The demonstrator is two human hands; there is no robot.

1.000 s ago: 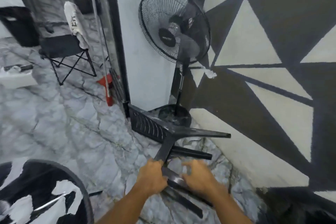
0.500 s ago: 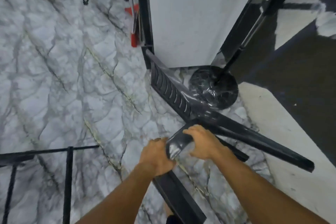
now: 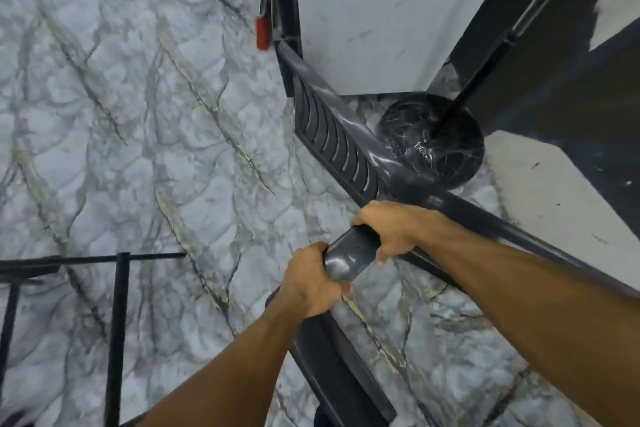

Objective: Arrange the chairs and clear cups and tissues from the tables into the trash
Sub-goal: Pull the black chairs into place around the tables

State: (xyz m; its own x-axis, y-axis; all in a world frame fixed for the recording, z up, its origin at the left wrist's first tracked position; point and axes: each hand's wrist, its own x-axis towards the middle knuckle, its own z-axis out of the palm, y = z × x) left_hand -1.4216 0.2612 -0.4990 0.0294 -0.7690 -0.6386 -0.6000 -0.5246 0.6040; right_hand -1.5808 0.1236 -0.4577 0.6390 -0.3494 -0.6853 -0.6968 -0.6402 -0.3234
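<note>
Your 2 hands grip a black plastic chair [image 3: 349,149] tipped on its side on the marble floor [image 3: 138,149]: left hand [image 3: 311,282] and right hand [image 3: 391,227] both wrap fingers tightly around 1 leg, beside a fan base [image 3: 436,146].

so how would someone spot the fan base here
Find the white wall corner at upper right. At its foot, on the marble floor, sits the fan base, just behind the slatted chair. It is the only round thing there, a glossy black dome with a pole rising from it.
</note>
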